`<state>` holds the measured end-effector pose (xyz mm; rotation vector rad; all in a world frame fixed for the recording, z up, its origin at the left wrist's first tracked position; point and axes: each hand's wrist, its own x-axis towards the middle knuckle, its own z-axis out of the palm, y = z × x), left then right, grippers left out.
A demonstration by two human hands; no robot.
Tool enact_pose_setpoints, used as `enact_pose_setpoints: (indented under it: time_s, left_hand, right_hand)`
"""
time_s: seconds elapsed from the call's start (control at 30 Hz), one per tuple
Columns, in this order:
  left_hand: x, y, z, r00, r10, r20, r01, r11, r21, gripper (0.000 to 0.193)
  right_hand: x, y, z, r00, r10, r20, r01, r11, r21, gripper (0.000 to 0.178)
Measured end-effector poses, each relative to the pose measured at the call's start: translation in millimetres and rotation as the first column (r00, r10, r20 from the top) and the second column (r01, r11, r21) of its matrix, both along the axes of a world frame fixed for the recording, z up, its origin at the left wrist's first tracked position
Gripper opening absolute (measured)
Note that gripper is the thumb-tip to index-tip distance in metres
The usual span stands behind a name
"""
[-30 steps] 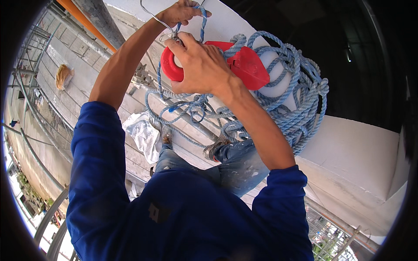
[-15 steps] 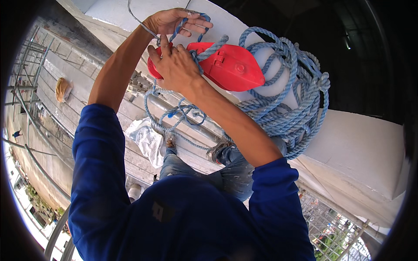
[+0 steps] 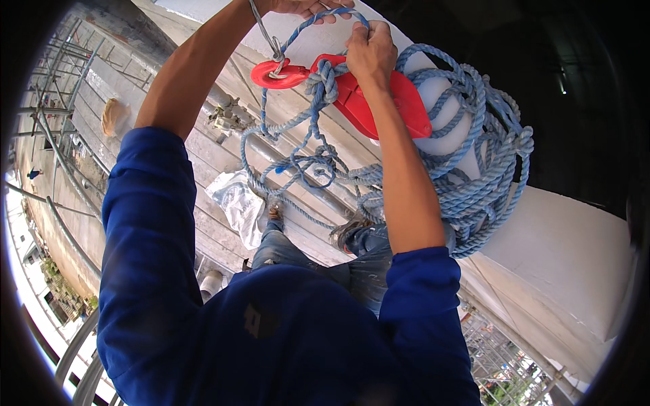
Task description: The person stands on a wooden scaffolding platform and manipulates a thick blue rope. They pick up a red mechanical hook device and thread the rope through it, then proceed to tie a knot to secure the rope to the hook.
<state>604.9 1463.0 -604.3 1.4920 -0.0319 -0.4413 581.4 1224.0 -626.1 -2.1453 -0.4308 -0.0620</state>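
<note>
A red pulley block [image 3: 403, 101] with a red hook [image 3: 279, 74] lies on the white ledge, a wire sling [image 3: 269, 37] looped through the hook. Blue rope is knotted [image 3: 323, 82] beside the hook. From there a thinner blue-and-white rope [image 3: 305, 26] arches up. My right hand [image 3: 374, 54] is closed, pinching this rope above the block. Partly cut off by the top edge, my left hand [image 3: 308, 8] has its fingers stretched out, with the rope running by their tips. Its thumb and palm are mostly hidden.
A big coil of blue rope [image 3: 474, 162] hangs over the white ledge [image 3: 548, 250] on the right. Loose rope trails to the plank platform [image 3: 217, 152], past a scaffold clamp [image 3: 233, 116] and a white plastic bag [image 3: 237, 206]. Scaffold tubes stand at left; a dark opening lies beyond the ledge.
My right hand has left the hook, moved up and right, and taken hold of the rope. My left hand has risen toward the top edge. The hook and knot are now uncovered.
</note>
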Motion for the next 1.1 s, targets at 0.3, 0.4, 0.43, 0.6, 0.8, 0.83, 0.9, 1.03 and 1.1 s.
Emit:
enact_pose_setpoints:
  time_s: [0.3,0.4,0.43,0.6,0.8,0.83,0.9,1.03,1.1]
  left_hand:
    - [-197.8,38.9,-36.0,0.4,0.861,-0.315,-0.886,0.276,-0.373,0.028]
    - [-230.4,-57.9,-4.7,0.17,0.985,-0.016,-0.984,0.169,-0.054,0.027]
    - [-233.4,-67.6,-23.7,0.018,0.931,0.365,-1.0,0.025,-0.014,0.025]
    - [-208.8,-143.6,27.6,0.613,0.103,0.784,-0.756,0.364,0.543,0.077]
    - [-190.8,-157.3,-36.7,0.508,0.144,0.849,-0.816,0.397,0.42,0.077]
    - [-193.0,-158.4,-36.3,0.504,0.164,0.848,-0.817,0.409,0.406,0.076]
    - [-191.1,-155.4,-31.8,0.581,0.182,0.793,-0.763,0.462,0.453,0.074]
    - [-162.1,-134.9,-23.7,0.512,0.275,0.814,-0.844,0.339,0.416,0.064]
    - [-141.3,-127.3,-21.3,0.44,0.204,0.875,-0.884,0.269,0.382,0.052]
  right_hand:
    - [-7.5,-1.4,5.3,0.992,-0.041,0.122,0.042,0.999,-0.003,0.042]
    - [-3.2,-1.5,-0.3,0.983,-0.044,0.179,0.032,0.997,0.07,0.047]
    - [-0.4,1.9,-0.3,0.988,-0.049,0.147,0.034,0.995,0.098,0.048]
    - [8.5,0.0,-14.1,0.997,-0.062,0.04,0.045,0.945,0.324,0.047]
    - [8.9,-5.6,20.6,0.897,0.173,-0.406,0.222,0.619,0.754,0.035]
    - [11.4,-6.4,19.5,0.888,0.2,-0.414,0.235,0.577,0.782,0.034]
    - [13.3,-6.7,15.2,0.87,0.202,-0.45,0.296,0.518,0.803,0.03]
    - [20.1,-19.6,5.0,0.909,0.257,-0.327,0.167,0.495,0.853,0.037]
    - [16.9,-22.9,4.1,0.893,0.328,-0.308,0.113,0.5,0.858,0.037]
